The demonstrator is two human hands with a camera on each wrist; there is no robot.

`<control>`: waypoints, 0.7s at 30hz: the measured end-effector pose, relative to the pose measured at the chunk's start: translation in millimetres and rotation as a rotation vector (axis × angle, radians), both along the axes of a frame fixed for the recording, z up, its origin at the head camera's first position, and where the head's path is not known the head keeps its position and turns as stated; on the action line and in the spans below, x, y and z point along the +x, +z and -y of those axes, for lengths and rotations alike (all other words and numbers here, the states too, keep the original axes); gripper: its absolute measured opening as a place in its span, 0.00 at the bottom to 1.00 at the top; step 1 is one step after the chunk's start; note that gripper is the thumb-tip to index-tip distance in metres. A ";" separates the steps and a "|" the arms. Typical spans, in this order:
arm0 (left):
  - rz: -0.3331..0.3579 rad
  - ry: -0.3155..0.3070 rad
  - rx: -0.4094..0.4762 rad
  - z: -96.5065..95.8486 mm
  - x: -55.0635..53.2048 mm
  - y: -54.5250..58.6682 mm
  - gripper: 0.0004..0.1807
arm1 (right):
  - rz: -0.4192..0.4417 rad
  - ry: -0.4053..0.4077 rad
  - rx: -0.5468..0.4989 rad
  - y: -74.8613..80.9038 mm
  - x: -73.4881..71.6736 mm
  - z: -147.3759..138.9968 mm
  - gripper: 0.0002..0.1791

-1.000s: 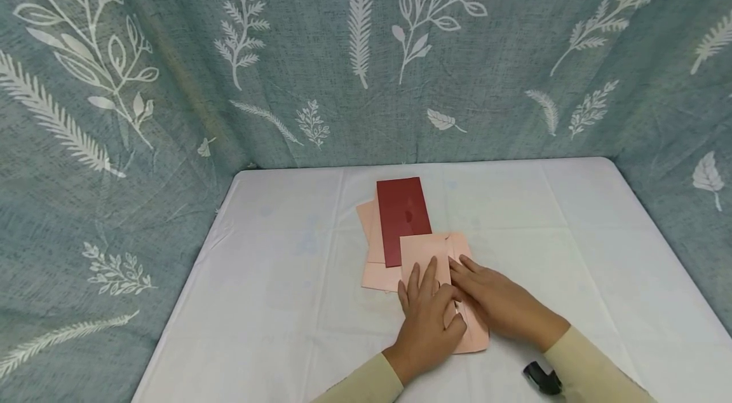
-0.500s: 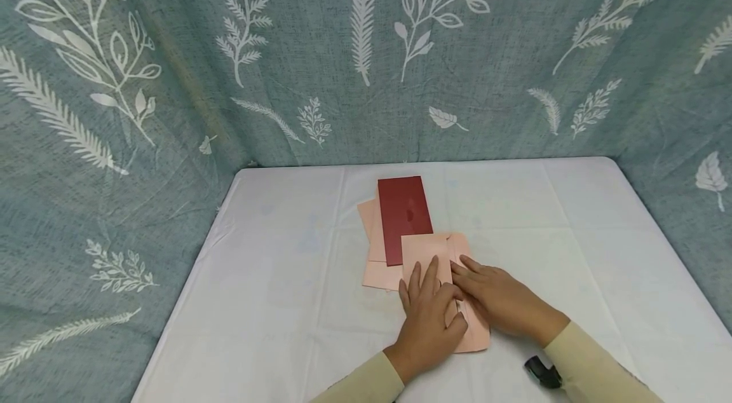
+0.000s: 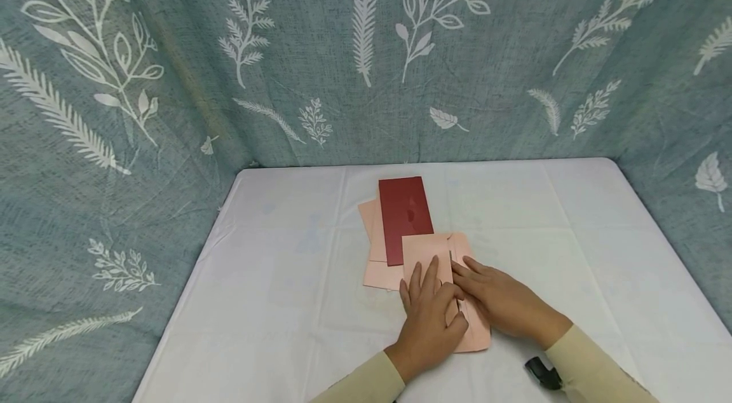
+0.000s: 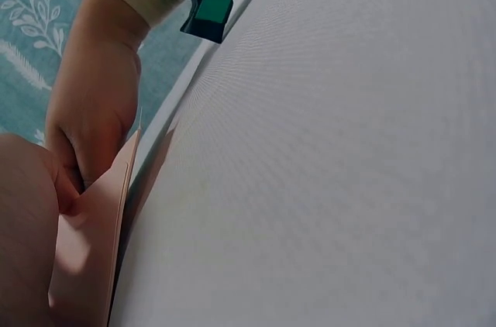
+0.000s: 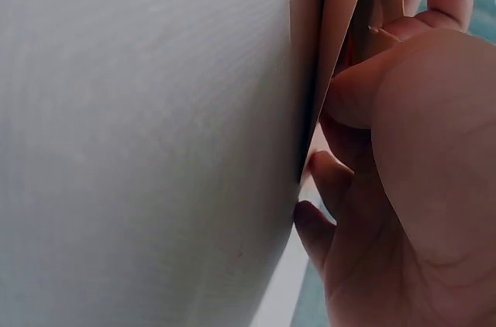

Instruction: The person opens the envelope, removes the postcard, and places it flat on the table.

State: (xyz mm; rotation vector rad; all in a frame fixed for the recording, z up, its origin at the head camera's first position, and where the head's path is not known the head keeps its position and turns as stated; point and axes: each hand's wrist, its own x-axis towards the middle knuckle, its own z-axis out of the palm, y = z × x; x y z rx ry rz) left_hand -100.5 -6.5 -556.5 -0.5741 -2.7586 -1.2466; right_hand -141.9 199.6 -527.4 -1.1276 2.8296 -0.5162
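Observation:
A pale pink paper envelope lies on the white table, a long side flap with rounded corners spread out along its right side. My left hand rests on the envelope with several fingers stretched forward and the index finger bent. From the right, my right hand lays its extended fingers along the line between envelope and flap. In the left wrist view the pink paper rises at a slant beside the hand. The right wrist view has the thumb at the paper's edge.
Behind the envelope lies a dark red rectangular piece, on top of more pink paper. A black wrist device sits at the right sleeve. Teal leaf-patterned cloth hangs around the white-covered table.
Both hands stay almost in place on the envelope. A thin dark gap now shows between envelope and flap, just ahead of the right fingertips.

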 end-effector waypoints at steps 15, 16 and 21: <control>0.007 0.003 0.000 -1.3 -1.3 0.9 0.09 | 0.082 -0.055 -0.041 -0.4 -2.2 -5.1 0.26; 0.005 0.004 0.000 -1.5 -1.2 1.1 0.09 | 0.083 -0.059 -0.041 -0.1 -2.0 -5.1 0.26; 0.002 0.005 0.004 -2.2 -1.0 1.9 0.09 | 0.054 -0.076 -0.016 1.6 1.7 -4.3 0.27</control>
